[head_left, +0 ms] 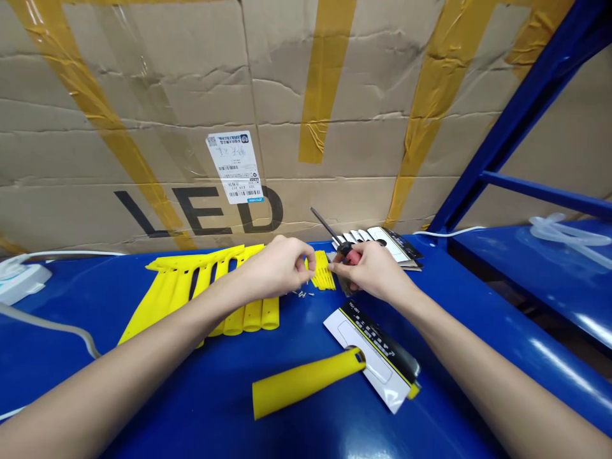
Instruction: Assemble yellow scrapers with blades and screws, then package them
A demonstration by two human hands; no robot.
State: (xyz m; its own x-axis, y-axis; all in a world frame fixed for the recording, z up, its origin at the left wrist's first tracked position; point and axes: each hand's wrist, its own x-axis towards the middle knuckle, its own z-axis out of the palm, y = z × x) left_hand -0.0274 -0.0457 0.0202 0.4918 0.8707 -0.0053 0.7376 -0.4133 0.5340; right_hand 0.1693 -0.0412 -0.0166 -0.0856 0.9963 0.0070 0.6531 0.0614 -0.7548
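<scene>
My right hand (370, 271) is closed around a screwdriver (351, 253) with a red and black handle, its dark shaft pointing up and left. Fingers pinched, my left hand (282, 268) hovers over the table by a few small screws (302, 294); whatever lies between its fingertips is too small to make out. Between both hands is a row of thin yellow plastic pieces (324, 271). Nearer to me, a yellow tubular handle (306, 384) passes through the hole of a black and white printed card (377, 357). Several similar yellow handles (167, 296) lie side by side under my left forearm.
More printed cards (394, 245) are stacked behind my right hand. A large cardboard box (191, 95) stands along the back of the blue table (191, 408). At left are a white power strip (21, 284) and cables; a blue metal frame (478, 172) rises at right.
</scene>
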